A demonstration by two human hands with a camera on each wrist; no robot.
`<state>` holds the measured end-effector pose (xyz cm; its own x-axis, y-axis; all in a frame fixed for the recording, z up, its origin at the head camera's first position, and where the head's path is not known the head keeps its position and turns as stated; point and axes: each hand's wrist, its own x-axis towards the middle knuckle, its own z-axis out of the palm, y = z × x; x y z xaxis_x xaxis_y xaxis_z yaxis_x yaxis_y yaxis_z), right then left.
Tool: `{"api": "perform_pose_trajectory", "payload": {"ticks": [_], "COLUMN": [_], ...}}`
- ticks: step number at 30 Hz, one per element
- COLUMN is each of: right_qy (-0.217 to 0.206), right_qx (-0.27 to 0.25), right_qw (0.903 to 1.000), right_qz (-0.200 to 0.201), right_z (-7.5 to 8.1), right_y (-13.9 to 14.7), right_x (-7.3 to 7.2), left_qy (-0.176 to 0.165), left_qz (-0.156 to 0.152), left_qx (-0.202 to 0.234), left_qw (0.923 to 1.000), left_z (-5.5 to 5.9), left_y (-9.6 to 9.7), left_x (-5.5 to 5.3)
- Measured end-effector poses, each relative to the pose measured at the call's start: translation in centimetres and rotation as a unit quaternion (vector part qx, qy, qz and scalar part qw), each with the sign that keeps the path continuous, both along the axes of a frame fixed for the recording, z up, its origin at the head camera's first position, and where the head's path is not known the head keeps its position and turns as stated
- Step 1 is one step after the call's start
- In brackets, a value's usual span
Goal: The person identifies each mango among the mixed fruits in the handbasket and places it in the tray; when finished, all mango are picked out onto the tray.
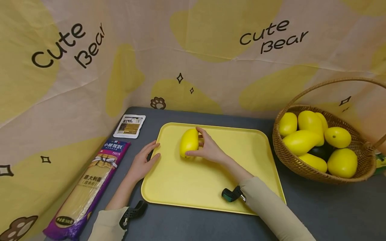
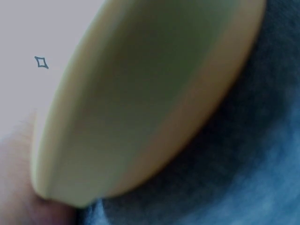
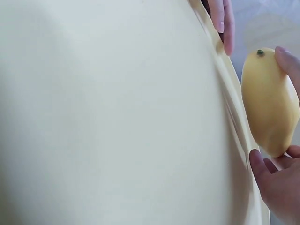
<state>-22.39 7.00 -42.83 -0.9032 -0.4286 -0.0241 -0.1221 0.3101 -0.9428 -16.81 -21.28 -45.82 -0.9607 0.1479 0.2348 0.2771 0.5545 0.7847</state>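
My right hand [image 1: 208, 147] grips a yellow mango [image 1: 189, 143] above the left half of a yellow tray [image 1: 229, 187]. The thumb is at its lower end and the fingers at its upper end. In the right wrist view the mango [image 3: 267, 101] shows its small dark stem end. My left hand [image 1: 144, 164] rests at the tray's left rim, fingers and thumb loosely spread and touching the edge. The left wrist view is mostly filled by the blurred tray edge [image 2: 140, 103], with part of the hand at lower left.
A wicker basket [image 1: 280, 152] of yellow fruit and one dark green item stands right of the tray, its handle arching up. On the left lie a purple pasta packet [image 1: 87, 187] and a small white packet [image 1: 129, 126]. A printed cloth [image 1: 205, 83] hangs behind the grey table.
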Motion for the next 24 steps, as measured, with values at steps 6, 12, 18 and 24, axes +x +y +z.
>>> {"api": "perform_pose_trajectory", "payload": {"ticks": [6, 12, 18, 24], "right_qy": [0.030, 0.057, 0.076, 0.073], "right_qx": [0.038, 0.078, 0.101, 0.100], "right_qw": [0.9988, 0.9953, 0.9919, 0.9922], "right_qz": [0.005, 0.005, 0.012, 0.014], "right_z": [-0.5, -0.8, -0.9, -0.9], "right_y": [-2.1, -3.8, -4.7, -4.7], "right_x": [-1.0, -1.8, -2.1, -2.0], "left_qy": [-0.003, 0.005, 0.005, 0.008], "left_qz": [0.003, 0.006, 0.002, 0.000], "left_qx": [0.000, -0.001, -0.001, 0.002], "left_qw": [1.0000, 1.0000, 1.0000, 1.0000], "left_z": [0.0, -0.2, -0.2, -0.2], "left_y": [0.0, -0.1, 0.0, 0.0], "left_x": [0.0, 0.0, -0.1, -0.1]}}
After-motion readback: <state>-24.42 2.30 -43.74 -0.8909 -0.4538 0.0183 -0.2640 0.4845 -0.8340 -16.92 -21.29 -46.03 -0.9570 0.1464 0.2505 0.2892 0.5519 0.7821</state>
